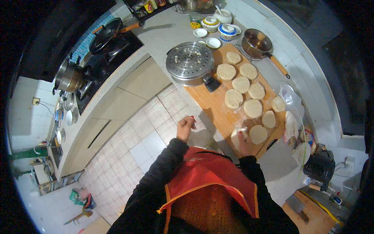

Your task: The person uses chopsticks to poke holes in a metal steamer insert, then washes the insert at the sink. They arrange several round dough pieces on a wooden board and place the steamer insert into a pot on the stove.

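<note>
My left hand point(185, 126) hovers over the tiled floor beside the board's left edge, its fingers curled in and nothing visible in them. At the board's near end, my right hand point(244, 144) touches a floured dough round point(235, 138); whether the fingers grip it or only press it, I cannot tell. Just right of that hand lies another flat dough round point(258, 134). Several more rounds, among them a large pale one point(252, 108), are spread over the wooden board point(209, 101). Loose flour dusts the wood around them.
A perforated metal steamer point(190, 61) stands at the board's far left, beside a black-ended utensil point(212, 84). Lidded bowls point(227, 31) and a saucepan point(257, 44) sit beyond. A wok point(106, 38) and a pot point(68, 76) occupy the stove. At lower right lies a cleaver point(295, 204).
</note>
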Tool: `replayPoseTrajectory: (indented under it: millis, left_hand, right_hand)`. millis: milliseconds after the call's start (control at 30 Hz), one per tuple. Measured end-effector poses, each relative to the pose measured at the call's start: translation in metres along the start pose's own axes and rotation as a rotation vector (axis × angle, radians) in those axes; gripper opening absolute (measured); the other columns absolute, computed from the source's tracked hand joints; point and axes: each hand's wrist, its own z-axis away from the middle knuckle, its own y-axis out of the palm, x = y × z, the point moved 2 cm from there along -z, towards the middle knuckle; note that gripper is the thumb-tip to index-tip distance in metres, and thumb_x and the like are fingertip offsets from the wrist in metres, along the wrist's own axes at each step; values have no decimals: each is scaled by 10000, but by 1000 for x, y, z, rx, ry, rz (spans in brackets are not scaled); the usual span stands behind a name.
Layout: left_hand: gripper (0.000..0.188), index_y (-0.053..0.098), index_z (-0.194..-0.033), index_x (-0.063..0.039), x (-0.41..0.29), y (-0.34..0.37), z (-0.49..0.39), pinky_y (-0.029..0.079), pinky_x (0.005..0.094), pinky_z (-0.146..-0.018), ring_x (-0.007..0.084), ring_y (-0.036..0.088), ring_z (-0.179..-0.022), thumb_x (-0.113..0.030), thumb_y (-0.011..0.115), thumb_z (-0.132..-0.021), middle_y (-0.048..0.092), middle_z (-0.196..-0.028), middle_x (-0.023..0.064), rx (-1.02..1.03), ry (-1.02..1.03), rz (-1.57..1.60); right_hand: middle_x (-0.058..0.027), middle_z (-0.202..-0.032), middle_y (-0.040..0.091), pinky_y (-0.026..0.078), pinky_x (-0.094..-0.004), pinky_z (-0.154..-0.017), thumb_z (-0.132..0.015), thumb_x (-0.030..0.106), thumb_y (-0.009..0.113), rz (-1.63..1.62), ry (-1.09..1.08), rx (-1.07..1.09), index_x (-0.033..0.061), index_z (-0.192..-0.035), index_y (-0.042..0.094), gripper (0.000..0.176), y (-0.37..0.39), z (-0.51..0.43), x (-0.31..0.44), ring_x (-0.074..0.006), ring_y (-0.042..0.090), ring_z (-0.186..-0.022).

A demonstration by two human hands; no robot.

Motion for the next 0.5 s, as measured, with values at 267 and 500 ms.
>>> replayPoseTrajectory:
  millis: [267, 500]
  left_hand:
    - [465, 417, -1304, -98, -49, -124, -127, 458, 380, -848, 206, 540, -985, -286, 541, -897, 550, -1123, 40, -156, -143, 187]
    - [577, 463, -1268, -101, -67, -158, -225, 402, 411, -921, 221, 476, -1094, -514, 539, -873, 494, -1229, 72, -119, -179, 173]
  right_hand:
    - [-179, -1147, 617, 520, -390, -731, -789, 383, 706, 850, 281, -288, 36, -1316, 438, 686, -112, 23, -10, -311, 647, -911]
    - [-200, -1298, 502, 452, -380, -928, -788, 288, 703, 922, -407, -44, 29, -1378, 363, 728, 21, -13, 60, -315, 502, -1188]
